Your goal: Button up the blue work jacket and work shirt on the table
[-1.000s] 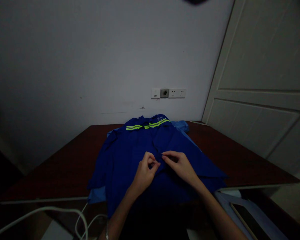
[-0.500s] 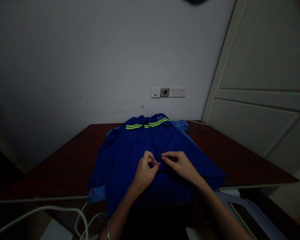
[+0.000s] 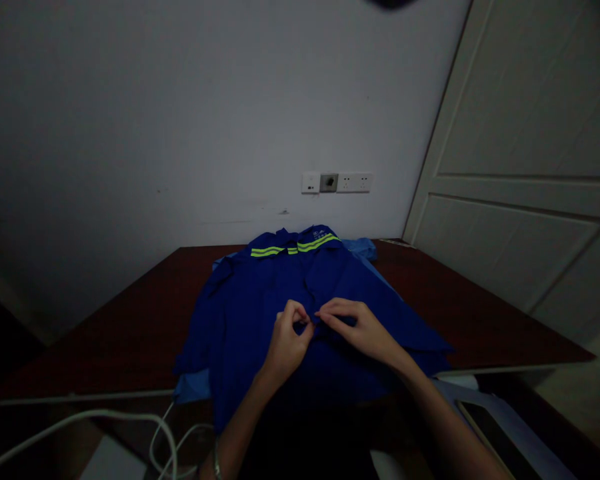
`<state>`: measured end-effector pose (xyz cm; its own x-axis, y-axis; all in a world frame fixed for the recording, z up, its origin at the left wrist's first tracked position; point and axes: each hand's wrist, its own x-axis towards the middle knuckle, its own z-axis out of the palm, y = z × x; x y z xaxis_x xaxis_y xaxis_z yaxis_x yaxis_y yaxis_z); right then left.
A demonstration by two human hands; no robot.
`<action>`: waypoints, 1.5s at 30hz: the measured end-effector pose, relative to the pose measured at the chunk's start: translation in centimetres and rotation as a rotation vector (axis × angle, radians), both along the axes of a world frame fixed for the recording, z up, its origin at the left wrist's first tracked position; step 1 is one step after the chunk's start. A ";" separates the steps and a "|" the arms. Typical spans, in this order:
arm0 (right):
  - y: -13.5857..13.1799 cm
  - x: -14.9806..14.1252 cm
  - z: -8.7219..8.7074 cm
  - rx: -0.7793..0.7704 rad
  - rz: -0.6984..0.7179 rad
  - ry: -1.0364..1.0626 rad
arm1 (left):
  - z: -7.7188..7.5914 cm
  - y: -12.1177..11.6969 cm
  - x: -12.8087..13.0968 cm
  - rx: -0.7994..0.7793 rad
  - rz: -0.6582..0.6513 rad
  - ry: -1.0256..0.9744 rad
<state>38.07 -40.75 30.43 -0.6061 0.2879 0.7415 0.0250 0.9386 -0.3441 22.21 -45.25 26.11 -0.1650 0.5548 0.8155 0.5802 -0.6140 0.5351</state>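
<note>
A dark blue work jacket (image 3: 260, 293) with yellow-green reflective strips across the chest lies spread out, its collar toward the wall and its hem hanging over the front edge. My left hand (image 3: 290, 337) pinches the jacket's front opening between thumb and fingers. Close beside it, my right hand (image 3: 357, 327) pinches the cloth on the other side of that opening, fingertips almost meeting the left ones. Whatever small part lies between the fingertips is too dark to make out. Lighter blue cloth (image 3: 194, 387) shows from under the jacket at several places.
The jacket lies on a dark red-brown table (image 3: 145, 320) against a wall with sockets (image 3: 337, 183). A panelled door (image 3: 520, 233) stands at right. White cables (image 3: 105, 415) loop at lower left. Below the right front edge is a phone-like dark slab (image 3: 497, 440).
My right hand has shifted slightly left, its fingers closer together and nearer the left fingertips. My left hand has turned a little. The jacket lies much as before.
</note>
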 end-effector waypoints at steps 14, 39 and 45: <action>1.4 -0.1 0.5 -0.069 -0.044 -0.019 | 0.0 -0.3 0.2 0.031 0.157 0.210; 0.4 -0.3 -0.9 0.653 -0.251 -0.030 | 0.6 0.3 0.4 -0.213 -0.318 -0.564; 1.4 -0.3 -1.8 0.606 -0.261 -0.013 | 0.5 0.9 0.8 -0.212 -0.339 -0.599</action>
<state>37.78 -39.34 28.62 -0.5826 -0.0393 0.8118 0.2786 0.9286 0.2449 22.99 -44.38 26.59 -0.3410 0.7912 0.5077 -0.0548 -0.5559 0.8295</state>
